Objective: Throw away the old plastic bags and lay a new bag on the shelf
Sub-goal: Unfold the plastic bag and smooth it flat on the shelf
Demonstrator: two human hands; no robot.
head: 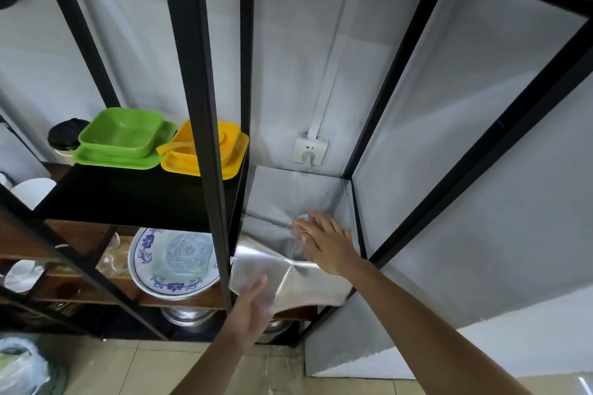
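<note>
A clear plastic bag (pixel 282 202) lies spread over the right-hand shelf of a black metal rack (pixel 199 106). Its front edge hangs over the shelf's front rim. My left hand (pixel 253 301) grips that overhanging front edge near the left corner, thumb on top. My right hand (pixel 327 240) lies flat on the bag near the shelf's right side, fingers spread and pointing left. The plastic is creased under the fingers. The shelf board below the bag is hidden.
Green dishes (pixel 122 138) and yellow dishes (pixel 221 151) sit on the left black shelf. A blue-patterned plate (pixel 173 263), cups and metal bowls stand on lower shelves. A wall socket (pixel 310 149) is behind the shelf. A bag-lined bin (pixel 22 365) stands at bottom left.
</note>
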